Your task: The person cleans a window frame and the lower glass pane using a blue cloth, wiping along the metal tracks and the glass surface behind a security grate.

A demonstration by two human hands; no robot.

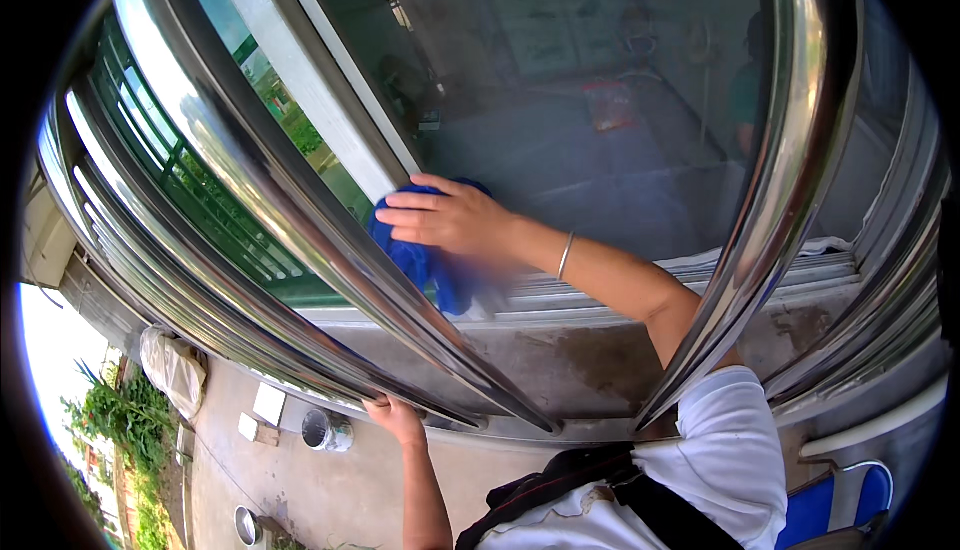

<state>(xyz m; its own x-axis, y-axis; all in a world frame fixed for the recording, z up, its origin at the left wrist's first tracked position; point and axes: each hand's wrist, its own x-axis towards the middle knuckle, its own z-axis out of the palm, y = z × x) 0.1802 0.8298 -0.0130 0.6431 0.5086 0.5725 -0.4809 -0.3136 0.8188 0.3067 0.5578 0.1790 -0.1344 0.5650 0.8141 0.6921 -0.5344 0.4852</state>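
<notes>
My right hand reaches between two shiny metal window bars and presses a blue cloth against the lower corner of the white window frame. The cloth hangs down over the sill track, and its lower end is blurred. To the right of the frame is a dark glass pane with a room and reflections showing in it. Lower down, my left hand grips a metal window bar near its bottom end; part of its fingers is hidden behind the bar.
Thick metal bars curve past both sides of my right arm. Below the window runs a wet-stained concrete ledge. On the ground stand a bucket, a smaller pot and a covered bundle. A blue chair is at lower right.
</notes>
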